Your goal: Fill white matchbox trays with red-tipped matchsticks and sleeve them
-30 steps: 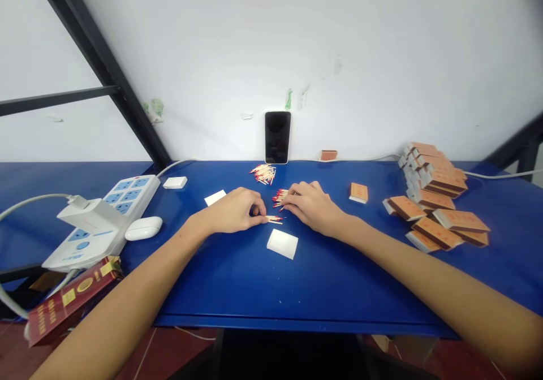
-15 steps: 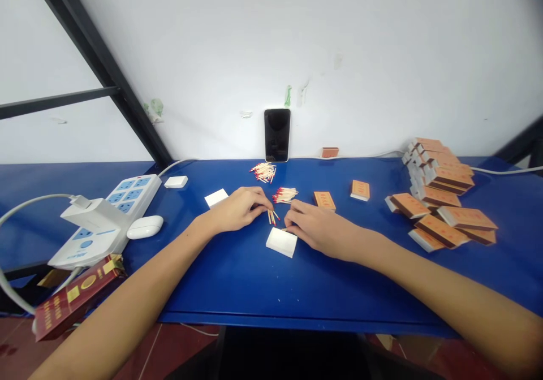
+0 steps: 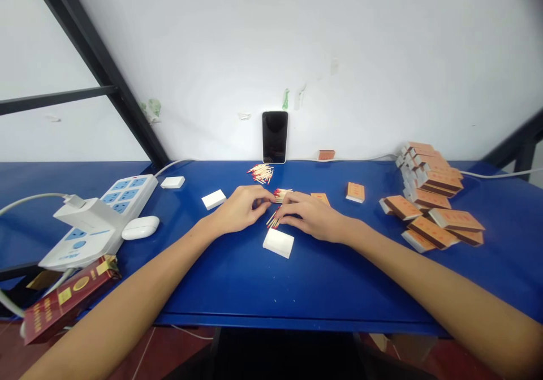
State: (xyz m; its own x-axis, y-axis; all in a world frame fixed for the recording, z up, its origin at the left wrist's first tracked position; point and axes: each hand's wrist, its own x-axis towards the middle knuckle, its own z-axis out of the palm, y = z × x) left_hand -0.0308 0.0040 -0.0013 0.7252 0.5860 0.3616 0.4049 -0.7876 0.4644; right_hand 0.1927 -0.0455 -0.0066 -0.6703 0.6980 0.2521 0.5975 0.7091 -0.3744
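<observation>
My left hand (image 3: 242,209) is closed in a pinch, thumb and index fingertips at the left edge of a small pile of red-tipped matches (image 3: 281,195). Whatever lies between these fingertips is too small to make out. My right hand (image 3: 311,216) is curled, its fingertips pressed together on a few loose matches (image 3: 272,220) just in front of that pile. Directly below those matches a white matchbox tray (image 3: 278,243) lies on the blue table (image 3: 237,284). Another white tray-like piece (image 3: 214,199) rests left of my left hand. A second match pile (image 3: 260,173) lies farther back.
Orange matchboxes (image 3: 441,176) are stacked at the right, with several loose ones (image 3: 435,231) in front. Single matchboxes lie at the middle (image 3: 355,191) and behind my right hand (image 3: 321,198). A phone (image 3: 275,137) leans on the wall. At left are a power strip (image 3: 138,190) and earbud case (image 3: 140,228).
My right hand has moved left and slightly up, from beside the white tray to the loose matches. My left fingertips have shifted up from the loose matches to the pile's edge.
</observation>
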